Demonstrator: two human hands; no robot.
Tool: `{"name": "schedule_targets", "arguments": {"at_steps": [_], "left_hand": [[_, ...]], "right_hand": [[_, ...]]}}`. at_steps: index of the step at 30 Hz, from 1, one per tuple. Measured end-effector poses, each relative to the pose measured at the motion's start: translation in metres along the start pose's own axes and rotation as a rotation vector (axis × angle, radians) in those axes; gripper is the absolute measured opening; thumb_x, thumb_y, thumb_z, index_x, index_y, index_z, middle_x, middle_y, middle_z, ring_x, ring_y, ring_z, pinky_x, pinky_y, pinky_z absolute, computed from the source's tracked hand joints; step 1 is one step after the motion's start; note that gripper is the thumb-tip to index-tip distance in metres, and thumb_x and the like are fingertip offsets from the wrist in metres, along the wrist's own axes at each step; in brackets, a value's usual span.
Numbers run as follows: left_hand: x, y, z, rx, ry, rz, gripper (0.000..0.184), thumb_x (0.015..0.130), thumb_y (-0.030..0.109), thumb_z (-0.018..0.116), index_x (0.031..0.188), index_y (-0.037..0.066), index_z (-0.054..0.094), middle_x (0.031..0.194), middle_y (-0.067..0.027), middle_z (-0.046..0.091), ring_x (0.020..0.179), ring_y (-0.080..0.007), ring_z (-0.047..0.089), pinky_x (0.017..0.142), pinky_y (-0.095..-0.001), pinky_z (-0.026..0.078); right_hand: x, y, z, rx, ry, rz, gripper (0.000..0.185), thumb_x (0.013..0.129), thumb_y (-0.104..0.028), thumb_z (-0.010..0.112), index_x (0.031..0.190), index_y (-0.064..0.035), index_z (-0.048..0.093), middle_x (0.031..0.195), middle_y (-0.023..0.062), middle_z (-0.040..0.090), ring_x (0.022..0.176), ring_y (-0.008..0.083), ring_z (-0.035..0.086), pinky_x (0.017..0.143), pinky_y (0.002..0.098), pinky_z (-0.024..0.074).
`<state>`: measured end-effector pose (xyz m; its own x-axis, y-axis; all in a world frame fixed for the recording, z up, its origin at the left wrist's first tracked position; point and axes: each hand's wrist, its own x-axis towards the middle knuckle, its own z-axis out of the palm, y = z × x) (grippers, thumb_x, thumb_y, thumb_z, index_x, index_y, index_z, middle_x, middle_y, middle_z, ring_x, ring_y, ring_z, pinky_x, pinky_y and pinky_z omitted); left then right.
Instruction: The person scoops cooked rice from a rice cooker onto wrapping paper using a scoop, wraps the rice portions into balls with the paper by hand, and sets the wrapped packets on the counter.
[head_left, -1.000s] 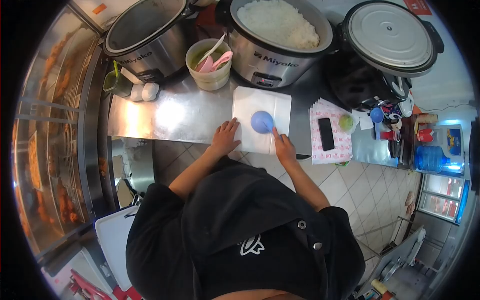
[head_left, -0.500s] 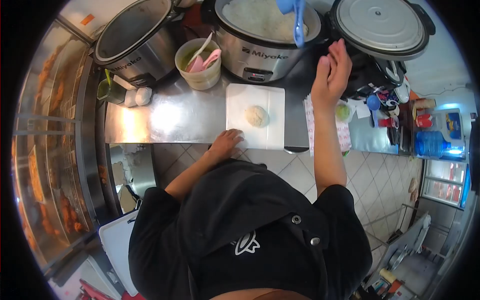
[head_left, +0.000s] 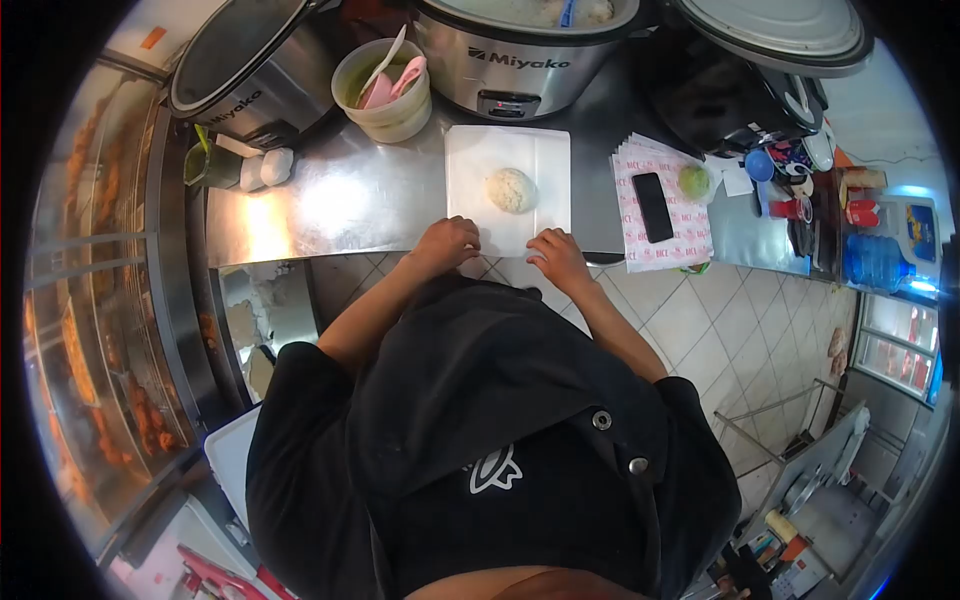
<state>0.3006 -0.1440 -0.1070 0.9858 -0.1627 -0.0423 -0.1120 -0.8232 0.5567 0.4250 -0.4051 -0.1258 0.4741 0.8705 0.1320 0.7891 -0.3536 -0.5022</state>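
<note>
A mound of white rice sits on a square sheet of white wrapping paper at the counter's front edge. At the sheet's near left corner is my left hand, fingers curled closed on the paper. My right hand is closed at the near right part of the same edge, thumb and fingers pinching the paper. The rice lies between and just beyond both hands, touched by neither. Behind the sheet stands a rice cooker full of rice, a blue scoop standing in it.
A translucent tub holding pink and white utensils stands behind left. Another cooker is further left, beside a heated glass display case. On the right lie printed papers with a phone and a black cooker behind.
My right hand has come down from beside the blue scoop to the paper's near edge. The scoop now rests in the cooker. The view has tilted lower, uncovering the phone.
</note>
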Motion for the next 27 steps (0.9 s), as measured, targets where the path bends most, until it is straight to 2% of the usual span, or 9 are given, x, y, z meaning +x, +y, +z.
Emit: {"name": "schedule_targets", "arguments": {"at_steps": [5, 7, 12, 13, 15, 18, 21, 23, 27], "left_hand": [[0.009, -0.003, -0.008, -0.053, -0.054, -0.079, 0.008, 0.077, 0.020, 0.073, 0.079, 0.012, 0.072, 0.093, -0.0062, 0.067, 0.093, -0.0260, 0.063, 0.080, -0.0380, 0.052], [0.011, -0.007, -0.006, -0.074, -0.035, -0.098, 0.010, 0.078, 0.020, 0.073, 0.079, 0.011, 0.072, 0.091, -0.0071, 0.066, 0.092, -0.0267, 0.063, 0.080, -0.0381, 0.052], [0.023, -0.014, -0.011, -0.316, 0.050, -0.313, 0.023, 0.084, 0.027, 0.072, 0.098, 0.009, 0.070, 0.096, -0.0087, 0.068, 0.095, -0.0284, 0.063, 0.082, -0.0402, 0.051], [0.023, -0.007, -0.017, -0.314, 0.049, -0.312, 0.023, 0.084, 0.027, 0.072, 0.098, 0.009, 0.070, 0.096, -0.0087, 0.068, 0.095, -0.0284, 0.063, 0.082, -0.0402, 0.051], [0.021, 0.011, -0.026, -0.119, 0.247, -0.190, 0.029, 0.085, 0.029, 0.070, 0.107, 0.010, 0.069, 0.097, -0.0101, 0.068, 0.095, -0.0297, 0.064, 0.084, -0.0408, 0.051], [0.028, 0.005, -0.028, -0.076, 0.102, -0.172, 0.031, 0.086, 0.032, 0.070, 0.108, 0.009, 0.070, 0.098, -0.0104, 0.069, 0.095, -0.0304, 0.065, 0.085, -0.0400, 0.052], [0.029, -0.009, -0.022, -0.069, 0.156, -0.342, 0.028, 0.084, 0.028, 0.072, 0.104, 0.008, 0.070, 0.101, -0.0103, 0.070, 0.095, -0.0302, 0.067, 0.085, -0.0384, 0.053], [0.022, -0.019, -0.019, -0.170, 0.202, -0.294, 0.025, 0.084, 0.024, 0.073, 0.102, 0.007, 0.071, 0.103, -0.0102, 0.071, 0.096, -0.0298, 0.067, 0.085, -0.0376, 0.053], [-0.004, -0.024, 0.002, -0.333, 0.175, -0.179, 0.015, 0.082, 0.009, 0.073, 0.097, 0.006, 0.071, 0.107, -0.0092, 0.071, 0.099, -0.0288, 0.068, 0.086, -0.0366, 0.054]], "right_hand": [[0.007, 0.003, -0.001, 0.133, -0.063, -0.013, 0.007, 0.081, -0.015, 0.071, 0.084, -0.0088, 0.069, 0.088, 0.0068, 0.061, 0.092, 0.0260, 0.058, 0.083, 0.0387, 0.0471], [0.011, 0.003, -0.003, 0.209, -0.038, 0.028, 0.007, 0.082, -0.014, 0.069, 0.086, -0.0084, 0.069, 0.089, 0.0071, 0.061, 0.092, 0.0263, 0.059, 0.083, 0.0390, 0.0474], [0.030, -0.001, -0.015, 0.360, 0.082, 0.107, 0.008, 0.088, -0.013, 0.064, 0.089, -0.0058, 0.065, 0.090, 0.0095, 0.063, 0.090, 0.0282, 0.060, 0.080, 0.0400, 0.0482], [0.036, -0.003, -0.020, 0.389, 0.066, 0.174, 0.009, 0.089, -0.014, 0.064, 0.091, -0.0051, 0.063, 0.090, 0.0111, 0.064, 0.089, 0.0293, 0.061, 0.080, 0.0401, 0.0485], [0.044, -0.004, -0.024, 0.419, 0.050, 0.241, 0.011, 0.090, -0.014, 0.064, 0.093, -0.0044, 0.061, 0.089, 0.0127, 0.064, 0.088, 0.0303, 0.062, 0.079, 0.0402, 0.0487], [0.054, -0.008, -0.028, 0.439, 0.100, 0.298, 0.013, 0.090, -0.015, 0.063, 0.094, -0.0041, 0.058, 0.087, 0.0141, 0.064, 0.086, 0.0326, 0.062, 0.078, 0.0406, 0.0489], [0.057, -0.011, -0.040, 0.407, 0.174, 0.284, 0.013, 0.091, -0.018, 0.063, 0.097, -0.0060, 0.060, 0.090, 0.0110, 0.064, 0.091, 0.0318, 0.062, 0.079, 0.0401, 0.0487], [0.047, -0.002, -0.046, -0.018, 0.065, 0.020, 0.016, 0.089, -0.020, 0.068, 0.098, -0.0071, 0.064, 0.095, 0.0084, 0.064, 0.095, 0.0288, 0.061, 0.081, 0.0389, 0.0485], [0.016, 0.035, -0.030, -0.103, -0.100, 0.034, 0.023, 0.084, -0.024, 0.073, 0.100, -0.0083, 0.068, 0.097, 0.0070, 0.062, 0.099, 0.0263, 0.060, 0.084, 0.0377, 0.0481]]}}
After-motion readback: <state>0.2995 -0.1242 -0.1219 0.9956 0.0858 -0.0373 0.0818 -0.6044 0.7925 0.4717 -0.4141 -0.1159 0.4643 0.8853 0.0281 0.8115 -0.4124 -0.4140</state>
